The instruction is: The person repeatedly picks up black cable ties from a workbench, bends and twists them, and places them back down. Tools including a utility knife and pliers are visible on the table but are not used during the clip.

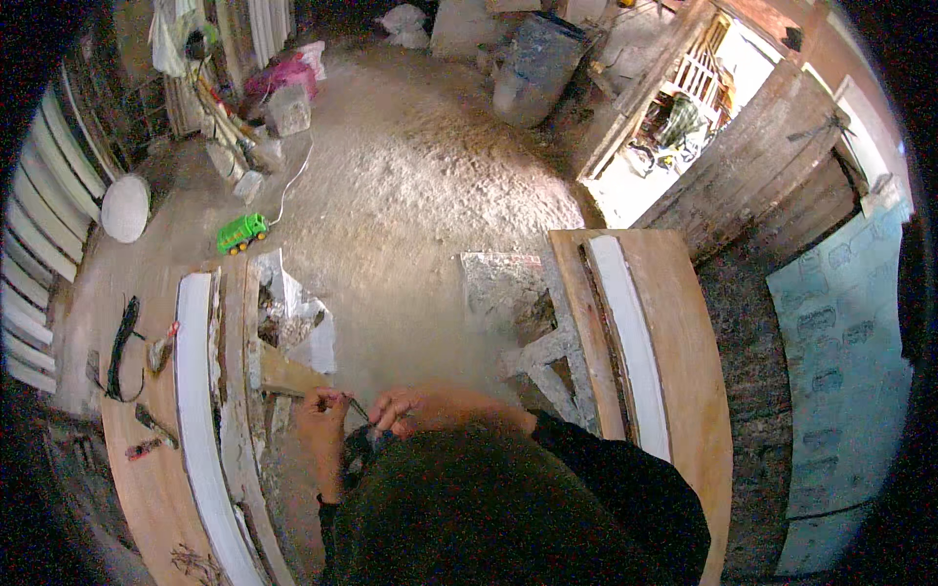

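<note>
Near the lower middle, my left hand (324, 410) is raised with its thumb and fingertips pinched together. Close beside it, my right hand (399, 408) has its fingers curled in towards the left one. A thin dark strip (359, 407) runs from the left fingertips down to the right fingers; its kind is too small to tell. Below the hands is something dark (360, 447), partly covered by a large dark shape at the bottom. Long white strips lie along two wooden boards, the left white strip (198, 391) and the right white strip (633, 361).
A coil of black cable (122, 356) and a brush-like tool (154, 426) rest on the left board. Beyond, a green toy truck (242, 234) stands on the dusty floor (430, 166). A blue barrel (535, 73) stands near the open doorway. Light-blue sheeting (845, 342) hangs at the right.
</note>
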Demonstrator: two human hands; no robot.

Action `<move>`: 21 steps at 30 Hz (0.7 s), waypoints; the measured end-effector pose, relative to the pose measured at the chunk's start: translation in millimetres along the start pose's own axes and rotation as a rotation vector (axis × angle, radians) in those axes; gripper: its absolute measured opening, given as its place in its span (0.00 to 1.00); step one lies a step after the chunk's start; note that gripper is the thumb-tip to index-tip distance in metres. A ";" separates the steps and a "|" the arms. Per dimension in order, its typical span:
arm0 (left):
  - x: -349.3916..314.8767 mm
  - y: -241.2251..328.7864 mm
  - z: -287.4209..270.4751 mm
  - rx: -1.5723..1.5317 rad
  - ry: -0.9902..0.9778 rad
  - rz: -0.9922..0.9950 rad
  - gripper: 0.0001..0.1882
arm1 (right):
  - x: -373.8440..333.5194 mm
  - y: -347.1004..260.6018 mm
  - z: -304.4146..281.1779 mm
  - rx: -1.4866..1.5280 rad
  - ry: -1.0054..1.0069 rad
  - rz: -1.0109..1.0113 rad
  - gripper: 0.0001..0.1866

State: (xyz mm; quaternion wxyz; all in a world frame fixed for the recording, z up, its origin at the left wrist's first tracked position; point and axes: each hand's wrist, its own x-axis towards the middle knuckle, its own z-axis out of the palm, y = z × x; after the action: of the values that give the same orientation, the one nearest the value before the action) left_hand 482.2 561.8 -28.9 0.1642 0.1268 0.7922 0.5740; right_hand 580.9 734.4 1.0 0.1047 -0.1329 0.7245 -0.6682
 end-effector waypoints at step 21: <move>44.4 52.3 -8.4 -0.056 -1.150 0.175 0.06 | 27.2 -8.9 11.7 -0.474 1.258 0.161 0.08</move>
State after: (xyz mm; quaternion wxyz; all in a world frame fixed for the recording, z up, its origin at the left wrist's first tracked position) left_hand 438.8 587.9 18.1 0.5233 0.4785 0.5468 0.4452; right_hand 559.6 713.7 9.6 -0.3194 0.3162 0.7822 -0.4315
